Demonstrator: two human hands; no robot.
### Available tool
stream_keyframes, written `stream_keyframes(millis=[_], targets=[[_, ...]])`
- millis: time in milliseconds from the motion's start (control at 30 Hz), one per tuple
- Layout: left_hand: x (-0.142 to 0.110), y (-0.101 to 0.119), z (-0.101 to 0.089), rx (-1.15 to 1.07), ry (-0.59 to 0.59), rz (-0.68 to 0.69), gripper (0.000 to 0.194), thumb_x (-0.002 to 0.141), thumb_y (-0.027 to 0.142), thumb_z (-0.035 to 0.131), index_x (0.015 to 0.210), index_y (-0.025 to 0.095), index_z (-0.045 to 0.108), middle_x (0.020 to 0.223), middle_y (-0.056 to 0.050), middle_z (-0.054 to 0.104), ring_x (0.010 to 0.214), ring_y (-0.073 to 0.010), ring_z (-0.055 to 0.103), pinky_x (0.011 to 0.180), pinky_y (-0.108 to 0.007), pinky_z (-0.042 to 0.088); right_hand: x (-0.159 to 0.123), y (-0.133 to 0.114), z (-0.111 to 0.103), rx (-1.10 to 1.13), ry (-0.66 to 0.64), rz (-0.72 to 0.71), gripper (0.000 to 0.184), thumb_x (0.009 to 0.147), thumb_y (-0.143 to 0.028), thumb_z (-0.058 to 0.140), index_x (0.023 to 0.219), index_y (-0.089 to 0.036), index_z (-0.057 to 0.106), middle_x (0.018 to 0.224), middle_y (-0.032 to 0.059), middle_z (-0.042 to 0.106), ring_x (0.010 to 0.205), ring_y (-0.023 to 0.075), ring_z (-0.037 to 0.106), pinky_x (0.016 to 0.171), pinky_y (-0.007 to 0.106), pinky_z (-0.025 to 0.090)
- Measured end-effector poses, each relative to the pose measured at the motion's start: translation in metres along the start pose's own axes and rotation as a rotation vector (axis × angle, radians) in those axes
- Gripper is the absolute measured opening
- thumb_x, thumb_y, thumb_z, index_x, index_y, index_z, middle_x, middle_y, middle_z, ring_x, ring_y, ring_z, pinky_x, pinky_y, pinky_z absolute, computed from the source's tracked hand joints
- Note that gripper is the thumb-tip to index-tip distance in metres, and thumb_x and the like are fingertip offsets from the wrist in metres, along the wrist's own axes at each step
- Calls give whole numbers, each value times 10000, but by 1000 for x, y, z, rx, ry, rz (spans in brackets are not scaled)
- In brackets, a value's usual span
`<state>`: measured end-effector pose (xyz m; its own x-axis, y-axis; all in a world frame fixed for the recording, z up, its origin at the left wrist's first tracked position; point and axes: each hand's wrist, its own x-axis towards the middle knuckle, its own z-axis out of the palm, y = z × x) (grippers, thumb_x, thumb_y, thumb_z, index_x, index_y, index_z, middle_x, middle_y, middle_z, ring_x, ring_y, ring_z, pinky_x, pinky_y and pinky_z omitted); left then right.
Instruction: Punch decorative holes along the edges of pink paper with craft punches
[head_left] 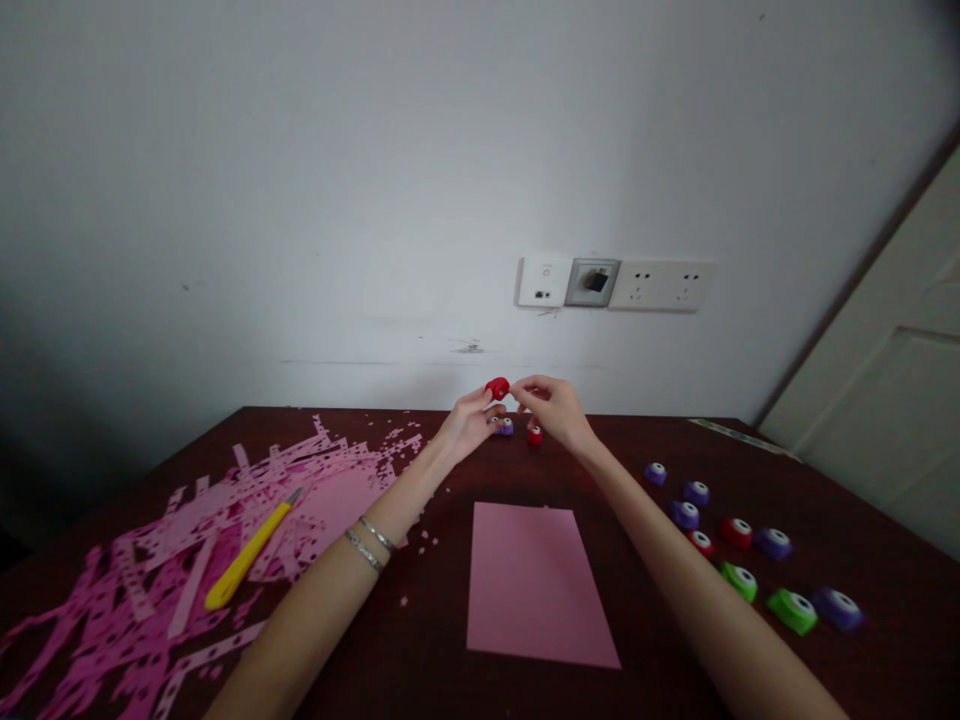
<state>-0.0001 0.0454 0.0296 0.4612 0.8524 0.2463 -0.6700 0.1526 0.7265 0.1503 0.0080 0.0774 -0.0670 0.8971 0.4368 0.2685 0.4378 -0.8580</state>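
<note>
Near the far edge of the table, my left hand [466, 425] grips a small red paper punch [497, 388] and holds it up off the tabletop. My right hand [553, 408] is closed in a pinch at the punch's right side; whatever its fingertips hold is too small to make out. Below the hands, a purple punch [506, 427] and another red punch [534, 436] stand on the table. A sheet of pink paper [536, 585] lies flat between my forearms.
Punched pink strips [142, 590] and scraps cover the left side, with a yellow craft knife [251, 555] on top. Several purple, red and green punches [793, 610] stand at right. A thin strip [742, 438] lies at the back right. Wall sockets [660, 285] are behind.
</note>
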Motion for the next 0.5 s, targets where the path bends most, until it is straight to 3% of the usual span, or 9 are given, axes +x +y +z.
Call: stream_keyframes(millis=[133,300,500], targets=[[0,2,-3,-53,16,-66,185,783,212,572,945,140,624,911,-84,641,742,-159,583,654,-285,450,2,-1,-4,122,-17,25,305,687,-434,604,767,-140,610,617,18,582,501,118,532,383,217,444],[-2,5,-2,-102,12,-127,175,795,258,536,851,120,630,833,-101,642,716,-178,578,642,-301,438,3,1,-9,54,-48,-48,294,724,-441,585,764,-149,581,602,-3,567,430,77,476,394,208,442],[-4,6,0,-89,8,-178,224,795,304,518,801,111,632,778,-108,616,704,-185,572,652,-306,430,1,-1,-10,-20,-67,-86,287,747,-439,559,798,-159,588,635,14,575,530,119,544,407,207,457]])
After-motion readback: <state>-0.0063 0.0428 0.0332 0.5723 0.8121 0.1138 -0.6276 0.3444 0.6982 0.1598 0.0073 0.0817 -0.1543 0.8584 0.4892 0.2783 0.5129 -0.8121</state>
